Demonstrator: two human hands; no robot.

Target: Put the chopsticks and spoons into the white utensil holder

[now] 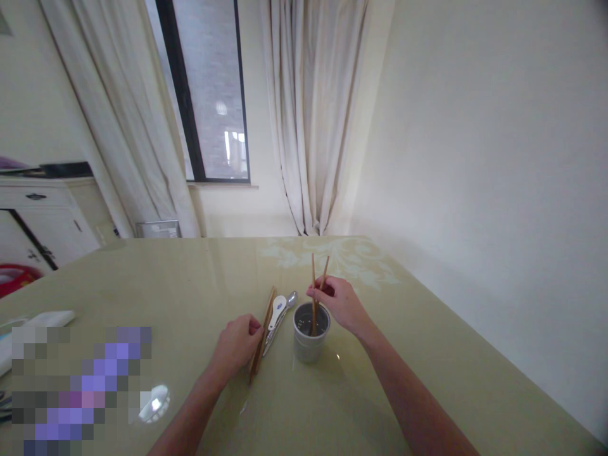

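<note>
Head view of a glossy, pale olive-green table whose surface mirrors a ceiling light as a bright patch at lower left, beside a pixelated block. Both forearms enter from the bottom edge. The left hand rests on the tabletop, its fingers curled and pinching the near end of a pair of wooden chopsticks that lie flat, angled away toward the upper right. Just beside them lie a white ceramic spoon and a metal spoon, side by side and roughly parallel to the lying chopsticks. To their right stands a grey cup, upright on the table. The right hand hovers at the cup's far rim, thumb and fingertips pressed together on a second pair of chopsticks; these stand nearly vertical, lower ends inside the cup, upper ends splayed slightly apart above the hand. At the left edge of the table lies a white flat object, well apart from the hands. The far end of the tabletop carries a pale floral pattern. Beyond the table: a white cabinet at left, a dark-framed window flanked by cream curtains, and a plain wall along the right.
</note>
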